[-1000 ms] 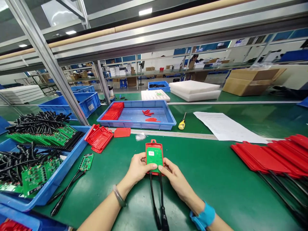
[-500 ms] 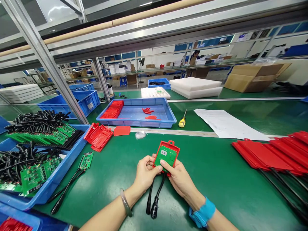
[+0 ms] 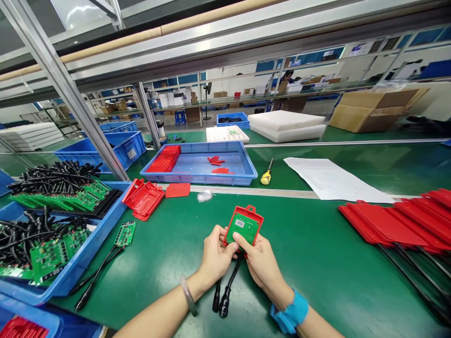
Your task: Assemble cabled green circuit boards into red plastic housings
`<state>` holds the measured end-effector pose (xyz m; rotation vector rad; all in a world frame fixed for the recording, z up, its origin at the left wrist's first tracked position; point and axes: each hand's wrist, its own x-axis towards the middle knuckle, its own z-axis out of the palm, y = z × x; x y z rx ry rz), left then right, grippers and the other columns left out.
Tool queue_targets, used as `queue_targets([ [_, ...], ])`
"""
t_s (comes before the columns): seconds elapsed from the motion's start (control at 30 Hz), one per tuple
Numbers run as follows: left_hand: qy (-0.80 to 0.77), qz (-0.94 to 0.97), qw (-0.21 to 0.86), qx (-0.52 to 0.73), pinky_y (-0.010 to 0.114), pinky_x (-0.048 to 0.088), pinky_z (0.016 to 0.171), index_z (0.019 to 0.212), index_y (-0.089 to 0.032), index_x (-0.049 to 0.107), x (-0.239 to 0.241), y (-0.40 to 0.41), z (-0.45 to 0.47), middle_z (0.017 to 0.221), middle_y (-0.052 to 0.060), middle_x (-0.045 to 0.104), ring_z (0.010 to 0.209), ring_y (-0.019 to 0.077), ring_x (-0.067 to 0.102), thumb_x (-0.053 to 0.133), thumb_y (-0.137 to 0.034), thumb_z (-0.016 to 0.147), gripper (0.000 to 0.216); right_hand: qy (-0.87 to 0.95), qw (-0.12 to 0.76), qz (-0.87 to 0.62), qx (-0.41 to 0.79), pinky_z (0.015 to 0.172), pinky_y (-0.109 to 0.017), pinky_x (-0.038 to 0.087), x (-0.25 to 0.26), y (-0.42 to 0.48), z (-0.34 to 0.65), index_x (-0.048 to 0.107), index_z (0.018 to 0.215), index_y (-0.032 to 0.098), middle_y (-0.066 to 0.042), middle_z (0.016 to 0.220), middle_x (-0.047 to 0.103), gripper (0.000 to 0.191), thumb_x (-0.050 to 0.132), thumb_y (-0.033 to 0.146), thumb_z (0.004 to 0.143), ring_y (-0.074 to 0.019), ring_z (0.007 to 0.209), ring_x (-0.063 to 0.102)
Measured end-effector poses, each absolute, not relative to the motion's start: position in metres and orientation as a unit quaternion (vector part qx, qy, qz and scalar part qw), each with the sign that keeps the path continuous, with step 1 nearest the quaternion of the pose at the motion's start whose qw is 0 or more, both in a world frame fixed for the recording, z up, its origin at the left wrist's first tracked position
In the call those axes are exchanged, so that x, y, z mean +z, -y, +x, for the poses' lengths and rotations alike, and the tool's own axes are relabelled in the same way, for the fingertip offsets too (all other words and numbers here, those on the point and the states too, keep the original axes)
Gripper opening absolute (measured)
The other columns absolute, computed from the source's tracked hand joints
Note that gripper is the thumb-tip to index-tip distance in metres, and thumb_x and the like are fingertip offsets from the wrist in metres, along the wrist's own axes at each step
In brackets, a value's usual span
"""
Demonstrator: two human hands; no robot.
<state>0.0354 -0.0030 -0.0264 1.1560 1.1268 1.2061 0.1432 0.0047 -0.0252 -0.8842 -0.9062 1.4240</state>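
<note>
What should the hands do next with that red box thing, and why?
Probably press the green board down flat with both thumbs: the left hand and right hand grip the tilted red case, thumbs on the board's lower edge, black cables hanging below, and no lid is on it yet.

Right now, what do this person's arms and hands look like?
Both hands are bare, without gloves, and the forearms show no sleeves. The left hand has a thin, pale grey bangle at its wrist; the right hand has a wide bright blue wristband.
</note>
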Motion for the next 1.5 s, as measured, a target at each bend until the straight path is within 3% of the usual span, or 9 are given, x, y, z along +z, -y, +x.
queue_targets([
  [0.17,-0.428,0.449,0.634,0.462,0.019,0.044,0.049,0.084,-0.016,0.051,-0.017,-0.002,0.022,0.073,-0.001,0.055,0.059,0.0091,0.051,0.072,-0.030,0.065,0.031,0.424,0.489,-0.354,0.675,0.062,-0.030,0.048,-0.016,-0.010,0.149,0.066,0.095,0.018,-0.004,0.083,0.070,0.035,0.072,0.043,0.071,-0.0185,0.067,0.061],
  [0.3,-0.401,0.498,0.645,0.418,0.018,0.037,0.048,0.089,-0.011,0.063,-0.011,-0.002,0.014,0.067,0.001,0.056,0.056,0.0086,0.047,0.069,-0.032,0.069,0.029,0.451,0.457,-0.342,0.686,0.057,-0.028,0.047,-0.014,-0.009,0.149,0.065,0.099,0.018,-0.003,0.080,0.068,0.037,0.071,0.043,0.072,-0.0154,0.059,0.058],
  [0.53,-0.377,0.466,0.667,0.441,0.025,0.047,0.066,0.095,-0.012,0.064,-0.010,0.002,0.020,0.083,0.005,0.066,0.069,0.0131,0.058,0.070,-0.027,0.068,0.031,0.465,0.444,-0.350,0.681,0.074,-0.029,0.046,-0.017,-0.010,0.152,0.066,0.094,0.017,-0.002,0.083,0.068,0.032,0.070,0.041,0.074,-0.0167,0.076,0.059],
  [0.67,-0.367,0.403,0.710,0.445,0.030,0.051,0.062,0.098,-0.009,0.062,-0.009,0.004,0.024,0.078,0.008,0.067,0.061,0.0148,0.061,0.070,-0.024,0.066,0.036,0.471,0.435,-0.389,0.661,0.059,-0.026,0.045,-0.020,-0.010,0.151,0.066,0.094,0.017,-0.001,0.075,0.067,0.038,0.071,0.048,0.071,-0.0158,0.065,0.057],
  [0.83,-0.345,0.309,0.714,0.525,0.029,0.052,0.059,0.097,-0.007,0.062,-0.007,0.000,0.020,0.077,0.010,0.068,0.063,0.0168,0.063,0.069,-0.020,0.065,0.035,0.415,0.479,-0.375,0.677,0.056,-0.032,0.048,-0.023,-0.020,0.151,0.065,0.095,0.018,-0.009,0.080,0.068,0.053,0.042,0.064,0.083,-0.0216,0.066,0.062],
  [1.0,-0.267,0.244,0.735,0.573,0.025,0.053,0.055,0.091,-0.006,0.064,-0.004,-0.003,0.014,0.076,0.012,0.069,0.064,0.0183,0.066,0.068,-0.019,0.067,0.027,0.687,0.361,-0.416,0.474,0.056,-0.034,0.050,-0.014,-0.064,0.136,0.066,0.086,0.017,-0.007,0.072,0.067,0.042,0.044,0.053,0.086,-0.0214,0.060,0.062],
  [1.2,-0.194,0.211,0.770,0.570,0.022,0.051,0.045,0.082,-0.008,0.064,-0.003,0.000,0.015,0.068,0.013,0.070,0.055,0.0191,0.066,0.068,-0.017,0.064,0.021,0.796,0.304,-0.392,0.346,0.087,-0.036,0.044,0.002,-0.149,0.056,0.065,0.089,0.020,-0.004,0.095,0.065,0.013,0.063,0.027,0.079,-0.0210,0.091,0.059],
  [1.37,-0.148,0.221,0.781,0.565,0.021,0.050,0.041,0.080,-0.008,0.064,-0.005,0.000,0.018,0.065,0.014,0.070,0.053,0.0201,0.066,0.068,-0.019,0.062,0.022,0.825,0.260,-0.421,0.271,0.089,-0.045,0.043,-0.004,-0.200,0.003,0.058,0.106,0.014,-0.008,0.115,0.055,0.026,0.059,0.030,0.086,-0.0229,0.102,0.054],
  [1.5,-0.145,0.236,0.781,0.559,0.023,0.051,0.042,0.083,-0.008,0.064,-0.006,-0.001,0.018,0.067,0.014,0.070,0.054,0.0206,0.067,0.068,-0.019,0.062,0.025,0.822,0.255,-0.436,0.264,0.087,-0.044,0.044,-0.013,-0.209,-0.003,0.058,0.104,0.014,-0.007,0.113,0.056,0.025,0.057,0.032,0.087,-0.0224,0.101,0.054],
])
